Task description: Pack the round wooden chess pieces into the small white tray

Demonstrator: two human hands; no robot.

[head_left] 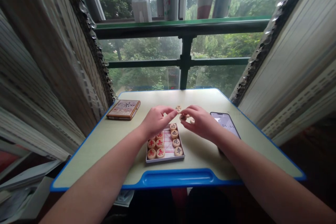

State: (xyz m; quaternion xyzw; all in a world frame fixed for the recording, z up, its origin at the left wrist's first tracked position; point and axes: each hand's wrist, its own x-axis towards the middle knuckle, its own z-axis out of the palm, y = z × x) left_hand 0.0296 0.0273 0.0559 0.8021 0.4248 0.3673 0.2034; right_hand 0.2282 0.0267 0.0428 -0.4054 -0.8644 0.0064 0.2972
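Note:
A shallow white box (168, 158) on the table holds several round wooden chess pieces, red-marked ones (160, 152) on its left side and black-marked ones (178, 151) down its right side. My left hand (159, 119) hovers over the box's far left part, thumb and forefinger pinched at a loose piece (178, 110). Just right of it, my right hand (198, 120) has a dark-marked piece (183, 117) between thumb and fingers. Another piece (192, 120) lies partly hidden behind my right hand's fingers.
A brown patterned box lid (124, 110) lies at the table's far left. A phone (225, 124) rests by my right forearm. Cans (171, 1) and cups stand on the window ledge; curtains hang on both sides.

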